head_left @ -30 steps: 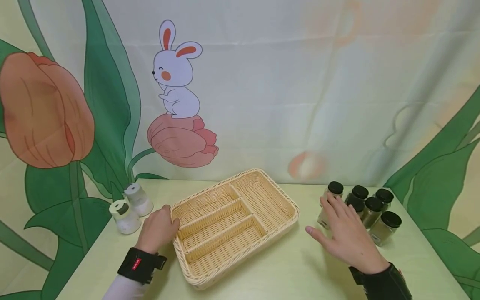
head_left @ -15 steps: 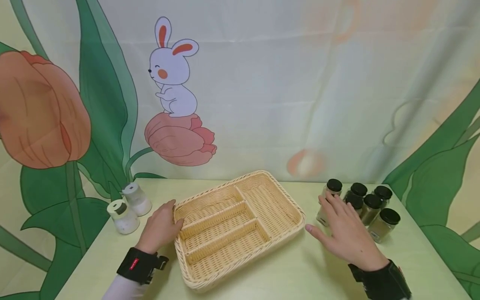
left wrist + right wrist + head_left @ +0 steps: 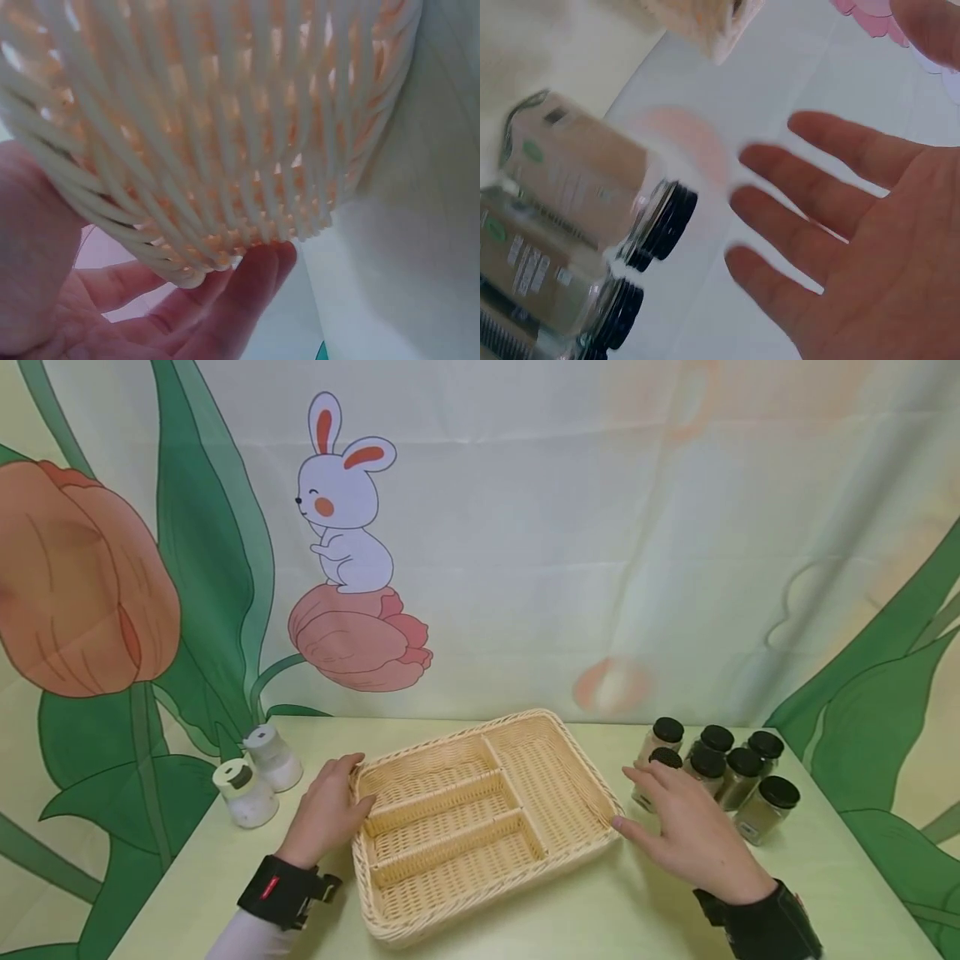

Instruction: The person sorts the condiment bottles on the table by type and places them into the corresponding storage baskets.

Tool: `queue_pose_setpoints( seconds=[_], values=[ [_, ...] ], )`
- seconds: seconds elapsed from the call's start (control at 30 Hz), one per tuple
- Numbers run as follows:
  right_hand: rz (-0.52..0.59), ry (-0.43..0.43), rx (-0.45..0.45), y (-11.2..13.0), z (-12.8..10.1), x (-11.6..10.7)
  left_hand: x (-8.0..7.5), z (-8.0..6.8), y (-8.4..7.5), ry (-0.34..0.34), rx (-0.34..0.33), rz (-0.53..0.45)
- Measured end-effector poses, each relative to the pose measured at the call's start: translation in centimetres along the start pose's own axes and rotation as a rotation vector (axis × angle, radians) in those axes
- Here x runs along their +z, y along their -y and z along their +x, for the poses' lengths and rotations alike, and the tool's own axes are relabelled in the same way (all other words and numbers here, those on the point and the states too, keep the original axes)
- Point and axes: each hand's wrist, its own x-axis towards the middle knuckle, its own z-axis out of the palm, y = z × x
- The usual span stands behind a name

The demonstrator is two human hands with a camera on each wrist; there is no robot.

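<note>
A woven basket (image 3: 564, 739) with several compartments lies slanted in the middle of the pale green table (image 3: 585, 910). My left hand (image 3: 326, 810) rests against its left rim. The left wrist view shows its fingers (image 3: 225, 300) lying straight under the basket's wall (image 3: 225, 112). My right hand (image 3: 686, 831) is spread flat and holds nothing. Its thumb tip is at the basket's right corner, and its fingers are just in front of the spice jars (image 3: 738, 772). In the right wrist view the open palm (image 3: 877, 247) faces the black-lidded jars (image 3: 577, 180).
Two white shakers (image 3: 243, 791) (image 3: 273, 758) stand at the table's left edge, behind my left hand. Several glass jars with black lids are grouped at the far right. A cartoon backdrop with a rabbit (image 3: 345, 518) hangs behind the table.
The basket has swung and slid to the right under my left hand. My right hand has come off the jars and moved down to the basket's right corner.
</note>
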Motion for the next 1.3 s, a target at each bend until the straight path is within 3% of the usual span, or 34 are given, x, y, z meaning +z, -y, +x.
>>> queue_pose_setpoints(
  seconds=[0.5, 0.83, 1.3],
  values=[
    [0.050, 0.089, 0.023, 1.1, -0.3, 0.2, 0.4, 0.1, -0.8, 0.083, -0.021, -0.122],
    [0.052, 0.105, 0.016, 1.2, -0.4, -0.1, 0.7, 0.0, -0.9, 0.102, 0.079, -0.201],
    [0.046, 0.127, 0.032, 1.4, -0.4, -0.4, 1.7, 0.1, -0.4, 0.149, 0.098, -0.334]
  ],
)
